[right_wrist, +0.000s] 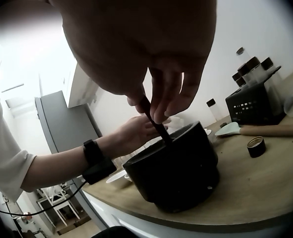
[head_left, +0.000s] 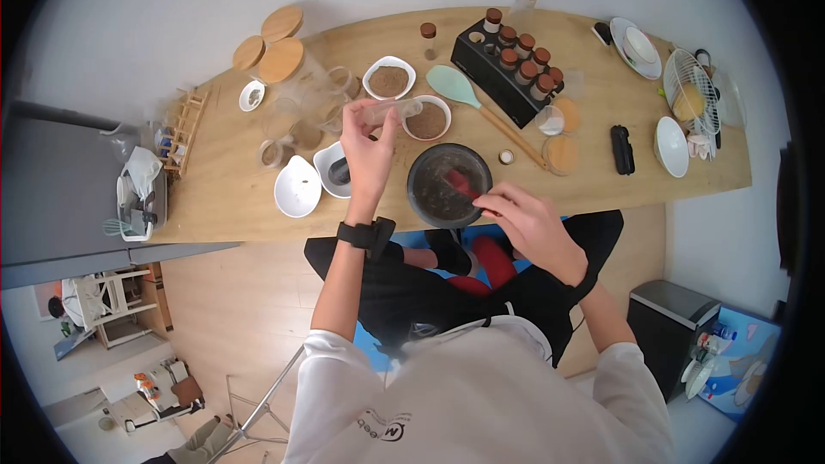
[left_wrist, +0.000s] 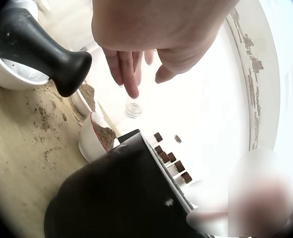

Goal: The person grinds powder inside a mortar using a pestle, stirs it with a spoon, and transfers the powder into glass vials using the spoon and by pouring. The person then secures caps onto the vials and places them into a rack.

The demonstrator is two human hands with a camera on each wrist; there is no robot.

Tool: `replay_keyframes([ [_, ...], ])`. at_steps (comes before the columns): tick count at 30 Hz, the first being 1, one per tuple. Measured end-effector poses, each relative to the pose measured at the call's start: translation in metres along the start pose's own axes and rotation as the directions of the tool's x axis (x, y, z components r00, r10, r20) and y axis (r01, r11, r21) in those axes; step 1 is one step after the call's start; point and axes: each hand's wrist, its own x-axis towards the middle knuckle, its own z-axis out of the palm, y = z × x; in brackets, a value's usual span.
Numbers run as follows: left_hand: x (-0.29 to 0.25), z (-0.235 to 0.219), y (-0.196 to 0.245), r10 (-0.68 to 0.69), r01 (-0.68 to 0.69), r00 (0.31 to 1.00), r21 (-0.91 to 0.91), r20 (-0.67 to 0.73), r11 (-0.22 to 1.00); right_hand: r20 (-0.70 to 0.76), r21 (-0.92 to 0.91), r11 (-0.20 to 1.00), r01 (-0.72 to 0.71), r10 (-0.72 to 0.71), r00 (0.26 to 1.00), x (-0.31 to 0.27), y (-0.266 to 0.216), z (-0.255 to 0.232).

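Between its thumb and fingers, my left hand (head_left: pixel 369 155) (left_wrist: pixel 156 34) pinches a clear glass tube (head_left: pixel 406 108), held level above the bowls of brown powder, left of a dark mortar (head_left: pixel 413 196) (right_wrist: pixel 173 173). My right hand (head_left: pixel 539 230) (right_wrist: pixel 141 44) grips the thin handle of a red spatula (head_left: pixel 461 182) (right_wrist: pixel 159 128), whose head is down inside the mortar. Dark, coarse contents show in the mortar. One red-rimmed bowl of powder (head_left: pixel 427 119) (left_wrist: pixel 91 144) stands just behind it. In the left wrist view the tube is hard to make out.
A black rack (head_left: pixel 490 77) of capped vials stands behind, beside a mint spatula (head_left: pixel 453 86). A small open cap (head_left: pixel 506 156) (right_wrist: pixel 256 147) lies right of the mortar. To the left are white bowls (head_left: pixel 297 187), a black pestle (head_left: pixel 340 172) (left_wrist: pixel 42 47) and wood-lidded jars (head_left: pixel 282 60).
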Motion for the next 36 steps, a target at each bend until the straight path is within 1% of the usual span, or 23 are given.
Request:
replay_keyframes([
  [2, -0.010, 0.000, -0.006, 0.019, -0.024, 0.999, -0.103, -0.046, 0.994, 0.067, -0.077, 0.996, 0.040, -0.035, 0.997, -0.004, -0.003, 0.004],
  [4, -0.019, 0.000, -0.010, 0.003, -0.007, 0.997, -0.053, -0.075, 0.999, 0.113, -0.092, 0.995, 0.044, -0.033, 0.993, -0.009, -0.005, 0.009],
  [6, -0.027, 0.002, -0.009, 0.030, -0.046, 0.995, -0.166, -0.099, 0.985, 0.152, -0.124, 0.991, 0.040, -0.021, 0.988, -0.011, -0.007, 0.013],
  [7, -0.031, 0.004, -0.008, -0.006, -0.030, 0.991, -0.272, -0.133, 0.962, 0.137, -0.131, 0.991, 0.036, -0.018, 0.990, -0.012, -0.006, 0.015],
  [8, -0.035, 0.005, -0.007, -0.010, -0.028, 0.991, -0.283, -0.134, 0.959, 0.123, -0.141, 0.990, 0.030, -0.012, 0.992, -0.014, -0.006, 0.015],
  [10, -0.043, 0.007, -0.003, -0.162, 0.079, 0.962, -0.341, -0.220, 0.937, 0.141, -0.156, 0.988, 0.023, -0.001, 0.990, -0.015, -0.008, 0.014],
  [12, -0.049, 0.009, 0.004, -0.186, 0.088, 0.961, -0.406, -0.207, 0.909, 0.157, -0.171, 0.985, 0.015, 0.012, 0.988, -0.016, -0.011, 0.009],
  [14, -0.052, 0.009, 0.006, -0.226, 0.107, 0.954, -0.476, -0.199, 0.873, 0.199, -0.227, 0.973, 0.046, 0.000, 0.980, -0.014, -0.013, 0.001],
  [15, -0.053, 0.008, 0.007, -0.254, 0.130, 0.947, -0.488, -0.198, 0.863, 0.200, -0.237, 0.971, 0.043, 0.006, 0.980, -0.014, -0.011, -0.003],
  [18, -0.055, 0.004, 0.008, -0.249, 0.131, 0.955, -0.528, -0.160, 0.839, 0.170, -0.288, 0.958, -0.004, 0.055, 0.984, -0.012, 0.004, -0.021],
  [19, -0.056, 0.003, 0.009, -0.251, 0.131, 0.955, -0.535, -0.158, 0.835, 0.105, -0.149, 0.972, -0.179, 0.196, 0.975, -0.005, 0.015, -0.026],
  [20, -0.058, 0.003, 0.013, -0.268, 0.152, 0.954, -0.556, -0.133, 0.817, 0.060, 0.003, 0.940, -0.341, 0.340, 0.939, 0.001, 0.025, -0.029],
  [21, -0.060, 0.002, 0.016, -0.284, 0.174, 0.953, -0.576, -0.107, 0.799, 0.059, -0.004, 0.940, -0.342, 0.342, 0.938, 0.008, 0.033, -0.026],
  [23, -0.064, 0.002, 0.014, -0.293, 0.192, 0.953, -0.598, -0.075, 0.778, -0.046, -0.103, 0.910, -0.401, 0.398, 0.916, 0.021, 0.048, -0.010],
  [24, -0.065, 0.001, 0.013, -0.303, 0.213, 0.952, -0.613, -0.045, 0.761, -0.046, -0.107, 0.912, -0.395, 0.392, 0.919, 0.019, 0.059, 0.001],
  [26, -0.068, 0.002, 0.018, -0.302, 0.224, 0.953, -0.604, -0.030, 0.765, -0.063, -0.391, 0.889, -0.238, 0.233, 0.971, 0.015, 0.084, 0.026],
  [27, -0.070, 0.002, 0.020, -0.308, 0.244, 0.951, -0.592, -0.008, 0.768, -0.057, -0.393, 0.891, -0.229, 0.225, 0.973, 0.014, 0.092, 0.034],
  [29, -0.072, -0.001, 0.018, -0.299, 0.248, 0.954, -0.573, 0.006, 0.781, -0.057, -0.361, 0.883, -0.300, 0.300, 0.952, 0.012, 0.105, 0.042],
  [30, -0.073, -0.001, 0.017, -0.289, 0.257, 0.957, -0.552, 0.032, 0.793, -0.059, -0.363, 0.882, -0.299, 0.298, 0.953, 0.012, 0.110, 0.040],
  [32, -0.075, -0.001, 0.019, -0.278, 0.256, 0.959, -0.552, 0.044, 0.794, -0.006, -0.258, 0.908, -0.329, 0.339, 0.941, 0.014, 0.119, 0.032],
  [33, -0.075, 0.000, 0.020, -0.270, 0.253, 0.961, -0.551, 0.052, 0.795, -0.008, -0.265, 0.906, -0.331, 0.341, 0.940, 0.023, 0.109, 0.023],
  [35, -0.076, 0.002, 0.021, -0.243, 0.241, 0.967, -0.564, 0.073, 0.790, -0.094, 0.053, 0.965, -0.257, 0.261, 0.961, 0.042, 0.078, -0.003],
  [36, -0.077, 0.004, 0.023, -0.214, 0.227, 0.973, -0.570, 0.090, 0.790, -0.094, 0.042, 0.965, -0.259, 0.261, 0.961, 0.052, 0.057, -0.014],
])
